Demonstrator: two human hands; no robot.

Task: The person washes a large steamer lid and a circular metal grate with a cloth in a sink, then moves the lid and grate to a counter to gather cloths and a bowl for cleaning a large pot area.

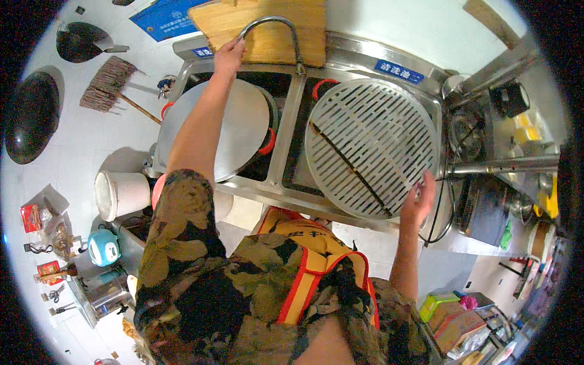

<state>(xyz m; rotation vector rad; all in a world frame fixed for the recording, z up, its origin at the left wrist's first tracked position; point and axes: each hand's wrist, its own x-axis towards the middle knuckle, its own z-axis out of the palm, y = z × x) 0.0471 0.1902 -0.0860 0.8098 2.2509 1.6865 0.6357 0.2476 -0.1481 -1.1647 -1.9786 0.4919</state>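
Note:
My left hand (229, 57) is closed around the outlet end of a curved chrome faucet (278, 19), above the left sink basin. Below that arm, a large round flat metal lid (244, 123) lies over the left basin, with red handles (268, 142) at its edge. A round slotted metal steamer plate (365, 150) spans much of the right basin, crossed by a dark bar or gap. Beside its near right rim is my right hand (417, 200), fingers apart; whether it touches the rim is unclear.
A wooden cutting board (273, 45) leans behind the double steel sink (280, 150). Left hang a mop (109, 84) and woks (34, 118); a white bucket (121, 196) stands lower. A horizontal metal pipe (502, 166) and black cable (449, 223) are at the right.

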